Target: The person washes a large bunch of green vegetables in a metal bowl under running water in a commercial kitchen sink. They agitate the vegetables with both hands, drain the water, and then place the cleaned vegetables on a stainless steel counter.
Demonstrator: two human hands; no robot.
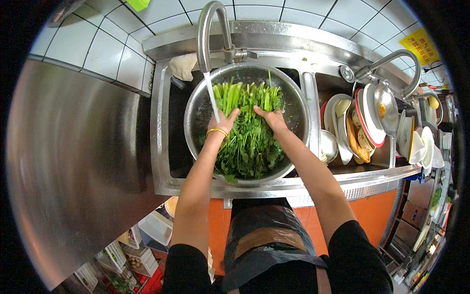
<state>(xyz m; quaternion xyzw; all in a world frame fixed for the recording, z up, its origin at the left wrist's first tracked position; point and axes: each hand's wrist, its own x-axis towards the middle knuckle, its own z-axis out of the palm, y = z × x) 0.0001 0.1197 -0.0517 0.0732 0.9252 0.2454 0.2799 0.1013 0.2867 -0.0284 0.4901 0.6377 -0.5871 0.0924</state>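
A large bunch of leafy green herbs with pale stems, perhaps coriander or celery, (249, 136) lies in a wide stainless steel bowl (191, 128). Its cut stem ends face the faucet and its leaves lie towards me. My left hand (224, 123) grips the left side of the bunch, with a yellow bangle (219, 131) at the wrist. On the right side, my right hand (271, 118) holds the stems, thumb on top. From the curved metal faucet (204, 40), a stream of water (212, 95) runs down onto my left hand. The fingers under the greens are hidden.
The bowl sits in the left basin of a steel sink (158, 147). Stacked plates and bowls (367, 114) fill the right basin, beside a second faucet (394, 55). A cloth (183, 67) lies at the back left corner. A steel surface (77, 165) stands at the left.
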